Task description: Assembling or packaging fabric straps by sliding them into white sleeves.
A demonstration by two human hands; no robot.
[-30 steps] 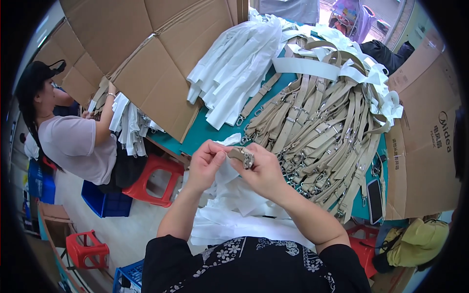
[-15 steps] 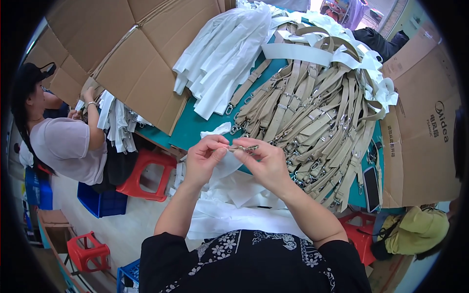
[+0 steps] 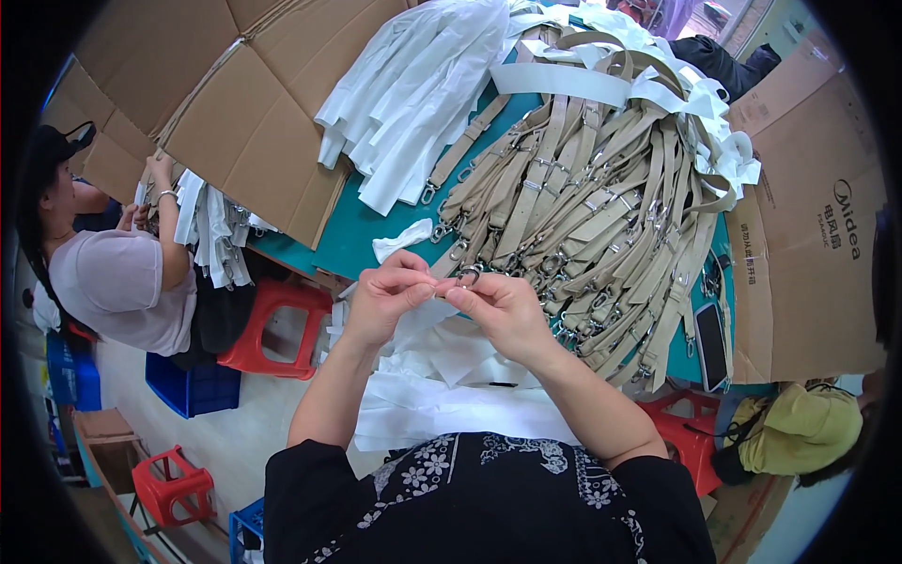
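Note:
Between my fingertips, over the table's near edge, is a small metal hook clasp [image 3: 469, 276]. My right hand [image 3: 507, 318] pinches it between thumb and fingers, and its curved metal part sticks up above them. My left hand [image 3: 387, 299] is closed in a pinch right beside it, with the fingertips touching those of the right. Whatever the left fingers grip is too small to make out. Just beyond my hands lies a large pile of beige straps [image 3: 583, 197] with metal buckles and hooks. White sheeting [image 3: 451, 409] spreads across my lap below.
Long white strips [image 3: 413, 94] lie on the green table [image 3: 352, 230], near a crumpled white scrap [image 3: 402, 241]. A phone [image 3: 711, 348] rests at the right edge by a cardboard box [image 3: 808, 235]. Cardboard [image 3: 254, 141] stands left, beyond it a co-worker [image 3: 122, 282] handling strips. Red stools [image 3: 272, 324] stand nearby.
The metal clasp has turned from lying flat to standing up as a ring-like curve. My hands stay together in nearly the same place. The whole view has shifted slightly.

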